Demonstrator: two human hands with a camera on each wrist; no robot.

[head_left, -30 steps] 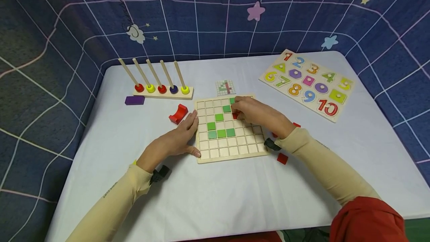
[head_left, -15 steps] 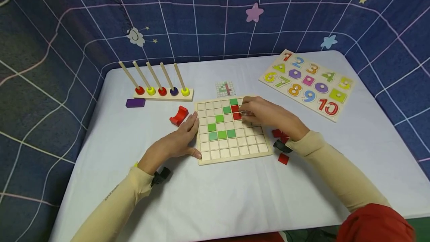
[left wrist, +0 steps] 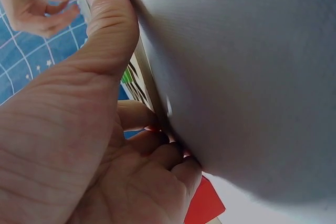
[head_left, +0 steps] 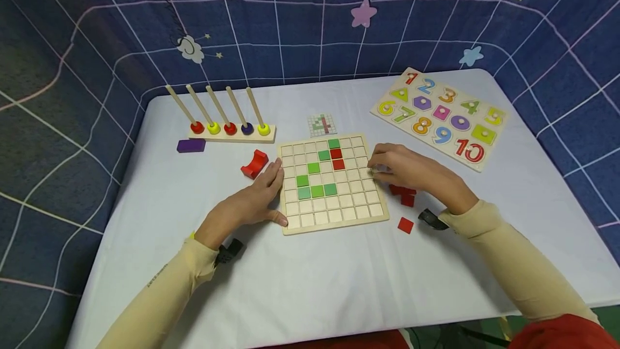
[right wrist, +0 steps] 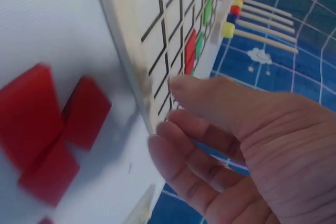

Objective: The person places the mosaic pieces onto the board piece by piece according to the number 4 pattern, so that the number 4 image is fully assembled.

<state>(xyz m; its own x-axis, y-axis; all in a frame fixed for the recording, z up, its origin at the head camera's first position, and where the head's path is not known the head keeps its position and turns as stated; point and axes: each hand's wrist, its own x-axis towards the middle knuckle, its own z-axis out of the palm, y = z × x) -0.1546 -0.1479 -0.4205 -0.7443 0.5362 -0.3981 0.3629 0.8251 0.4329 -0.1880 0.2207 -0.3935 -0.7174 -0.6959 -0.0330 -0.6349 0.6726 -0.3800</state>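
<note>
- Board [head_left: 356, 187] lies flat near the middle of your table [head_left: 329, 284], its grid facing up.
- Your left hand [head_left: 252, 198] rests on the board's side towards the table's left edge, fingers extended along it, thumb at its near corner.
- Your right hand [head_left: 404, 168] grips nothing; its fingers are loosely bent beside the board's opposite side. You can't tell whether the fingertips touch it.
- Seven green tiles [head_left: 317, 191] and two red tiles [head_left: 338, 164] sit in the grid, the red pair next to each other.
- Loose red squares [head_left: 406, 225] lie between the board and the table's right edge, several clustered near your right hand.
- Pattern card [head_left: 322, 124] lies just past the board, towards the table's far edge.
- Peg rack [head_left: 242, 137] and purple block [head_left: 191, 146] stand towards the far left corner; a red curved block [head_left: 254, 164] lies near your left hand.
- Number puzzle [head_left: 434, 99] lies by the far right corner.
</note>
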